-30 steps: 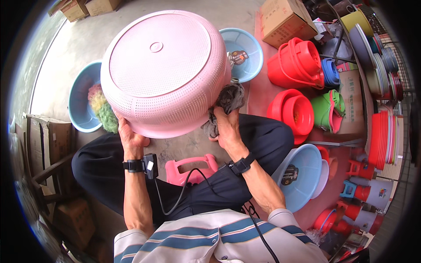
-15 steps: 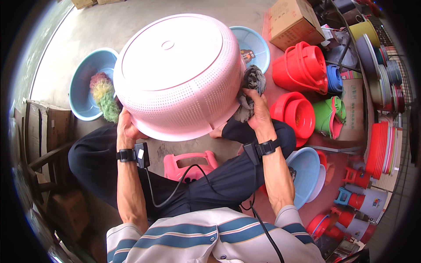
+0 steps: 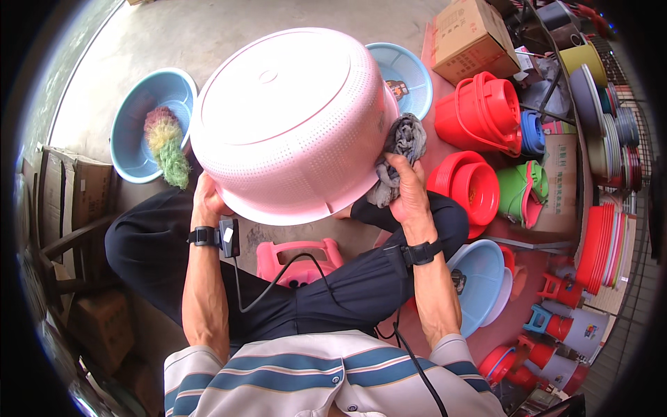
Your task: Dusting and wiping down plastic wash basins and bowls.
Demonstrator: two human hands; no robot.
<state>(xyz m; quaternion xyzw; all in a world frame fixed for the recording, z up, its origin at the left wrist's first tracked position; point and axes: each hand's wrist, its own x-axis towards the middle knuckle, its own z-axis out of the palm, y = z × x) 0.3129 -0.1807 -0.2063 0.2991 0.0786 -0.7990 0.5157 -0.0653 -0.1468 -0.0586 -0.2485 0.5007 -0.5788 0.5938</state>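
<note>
A large pink plastic colander basket with perforated sides is held up in front of me, its solid round base turned upward and its rim toward my lap. My left hand grips the rim at the lower left, the fingers partly hidden beneath it. At the right side of the rim, my right hand is closed on a crumpled grey cloth that lies against the colander basket. The thumb shows on the cloth; the other fingers are mostly hidden.
A blue basin with a multicoloured mesh scrubber stands at left. Behind the colander is a light-blue basket. Red buckets, a carton and stacked plastic ware line the right. A pink stool stands between my legs.
The colander basket has shifted slightly right and down, with both hands still on it. The grey cloth has moved a little with my right hand.
</note>
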